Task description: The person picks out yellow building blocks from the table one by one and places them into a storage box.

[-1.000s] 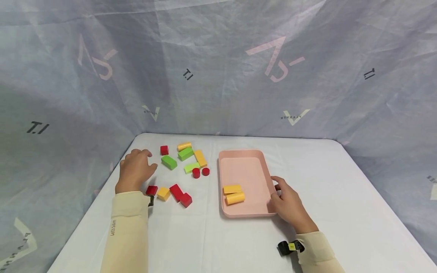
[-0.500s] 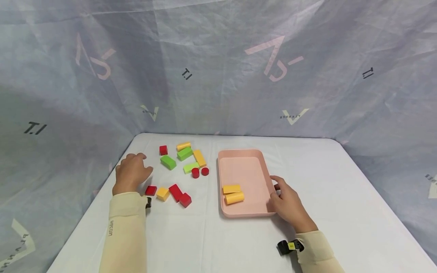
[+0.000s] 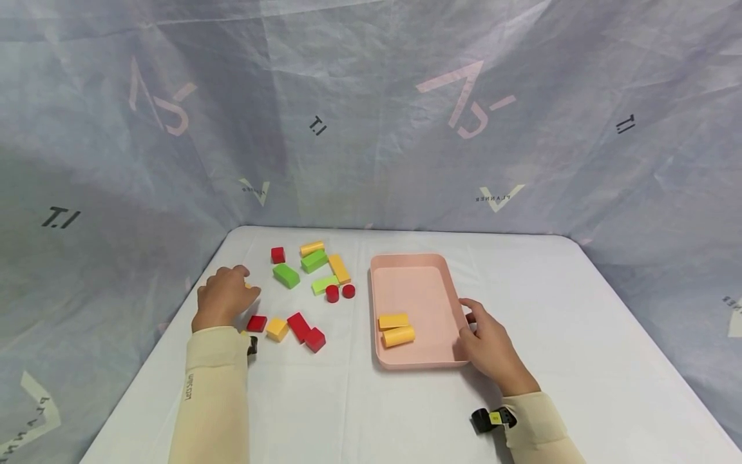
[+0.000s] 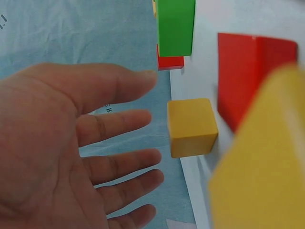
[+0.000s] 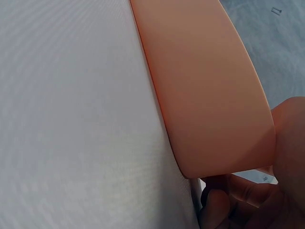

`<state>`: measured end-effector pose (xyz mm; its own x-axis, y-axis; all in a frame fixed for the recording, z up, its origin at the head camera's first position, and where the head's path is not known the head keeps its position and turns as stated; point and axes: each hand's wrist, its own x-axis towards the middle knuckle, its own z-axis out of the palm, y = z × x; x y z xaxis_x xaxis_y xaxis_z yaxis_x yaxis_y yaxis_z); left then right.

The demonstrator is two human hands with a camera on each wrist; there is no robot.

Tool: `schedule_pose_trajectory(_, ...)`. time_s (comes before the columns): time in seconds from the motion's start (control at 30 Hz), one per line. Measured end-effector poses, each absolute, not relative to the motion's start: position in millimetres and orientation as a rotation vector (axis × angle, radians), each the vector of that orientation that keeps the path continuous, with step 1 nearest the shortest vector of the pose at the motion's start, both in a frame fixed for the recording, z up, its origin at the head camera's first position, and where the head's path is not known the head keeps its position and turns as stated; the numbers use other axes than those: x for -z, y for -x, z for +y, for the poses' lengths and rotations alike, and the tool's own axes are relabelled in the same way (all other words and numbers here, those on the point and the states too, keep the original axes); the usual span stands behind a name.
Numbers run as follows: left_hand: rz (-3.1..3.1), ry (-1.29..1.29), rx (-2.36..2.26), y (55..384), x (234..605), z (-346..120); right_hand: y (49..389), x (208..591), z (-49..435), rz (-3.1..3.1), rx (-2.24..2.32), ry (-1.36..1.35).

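Note:
My left hand [image 3: 223, 298] is low over the table's left side, fingers extended and slightly bent. A yellow cube [image 4: 193, 126] lies just past its fingertips in the left wrist view; only a sliver of yellow shows beside the hand in the head view. My right hand [image 3: 489, 348] grips the right wall of a pink tray [image 3: 414, 283] near its front corner. In the right wrist view the tray wall [image 5: 214, 95] partly hides the fingers. Inside the tray, at the front left, lie a yellow block [image 3: 393, 321] and a yellow cylinder [image 3: 399, 336].
Nearest the left hand is a green block [image 3: 286, 276]. Behind it are a red cube [image 3: 277, 255] and several green, yellow and red pieces. In front lie a flat red block [image 3: 257, 323], a yellow cube [image 3: 277, 329] and two red blocks [image 3: 315, 339]. A cloth backdrop rises behind the table.
The left hand has shifted slightly left, then dipped a little; a bit of yellow now shows beside its fingers. The right hand and the tray keep their place.

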<state>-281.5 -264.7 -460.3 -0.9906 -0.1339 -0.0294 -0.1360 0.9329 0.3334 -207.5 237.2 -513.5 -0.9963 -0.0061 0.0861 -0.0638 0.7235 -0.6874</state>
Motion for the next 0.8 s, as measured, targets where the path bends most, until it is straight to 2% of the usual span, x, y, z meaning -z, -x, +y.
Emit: schedule_pose_trajectory(0.8,2.987,0.204,-0.547,284.1,464.0,-268.3,207.4,512.5,236.6,-2.852,-1.122,-0.067)
